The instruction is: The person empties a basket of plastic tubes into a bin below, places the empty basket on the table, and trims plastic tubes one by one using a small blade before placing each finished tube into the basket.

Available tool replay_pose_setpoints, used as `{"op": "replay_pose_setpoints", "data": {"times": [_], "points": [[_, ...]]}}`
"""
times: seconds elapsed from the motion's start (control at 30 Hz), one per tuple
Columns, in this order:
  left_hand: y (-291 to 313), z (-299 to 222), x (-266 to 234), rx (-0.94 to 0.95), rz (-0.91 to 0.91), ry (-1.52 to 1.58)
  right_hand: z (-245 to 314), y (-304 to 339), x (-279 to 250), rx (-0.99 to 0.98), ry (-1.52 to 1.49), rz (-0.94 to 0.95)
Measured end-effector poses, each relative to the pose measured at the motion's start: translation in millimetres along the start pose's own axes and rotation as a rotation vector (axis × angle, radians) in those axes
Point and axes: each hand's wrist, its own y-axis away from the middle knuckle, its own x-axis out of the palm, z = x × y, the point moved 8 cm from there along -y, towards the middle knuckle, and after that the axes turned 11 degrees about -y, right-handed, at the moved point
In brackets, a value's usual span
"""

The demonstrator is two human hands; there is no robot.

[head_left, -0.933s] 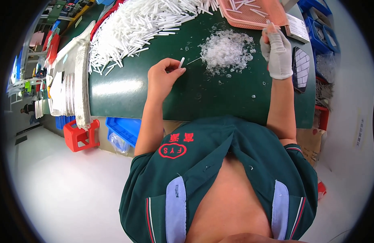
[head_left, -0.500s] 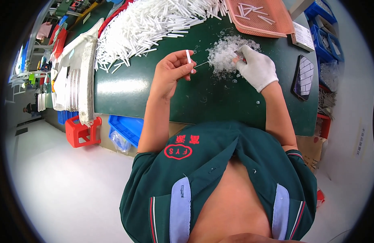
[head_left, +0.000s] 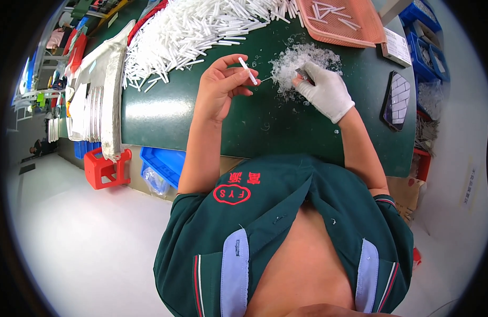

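A short white plastic tube (head_left: 247, 71) is pinched between the thumb and fingers of my bare left hand (head_left: 225, 84), tilted with its lower end toward the right. Close to that end, a thin pale strand (head_left: 266, 78) points at a heap of clear curly plastic shavings (head_left: 307, 55). My right hand (head_left: 328, 92), in a white glove with bare fingertips showing, is closed over the near edge of the heap. Between its thumb and fingers shows a small dark metal blade (head_left: 302, 73); most of it is hidden.
A large pile of white tubes (head_left: 191, 31) covers the far left of the green table (head_left: 164, 113). At the far right stands an orange mesh basket (head_left: 355, 37) with several tubes. A white box (head_left: 397, 48) and a phone (head_left: 396, 100) lie along the right side.
My right hand has moved left and slightly nearer, toward my left hand. The tube in my left hand has turned from nearly upright to a slant.
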Motion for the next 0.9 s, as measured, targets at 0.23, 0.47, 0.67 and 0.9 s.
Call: {"op": "replay_pose_setpoints", "data": {"times": [0.23,0.47,0.67,0.9], "points": [[-45.4,-12.5,27.7,0.117,-0.022,-0.178,22.5,7.7,10.8,-0.082,0.126,0.111],[-133.6,-61.3,108.6,0.55,-0.048,-0.318,14.1,7.7,28.3,0.03,0.147,0.203],[-117.7,-50.4,44.7,0.613,-0.301,-1.033,11.9,7.1,22.8,-0.091,0.116,0.108],[-98.2,-17.8,-56.0,0.46,-0.345,-1.603,16.3,8.5,28.8,-0.053,0.125,0.195]]}}
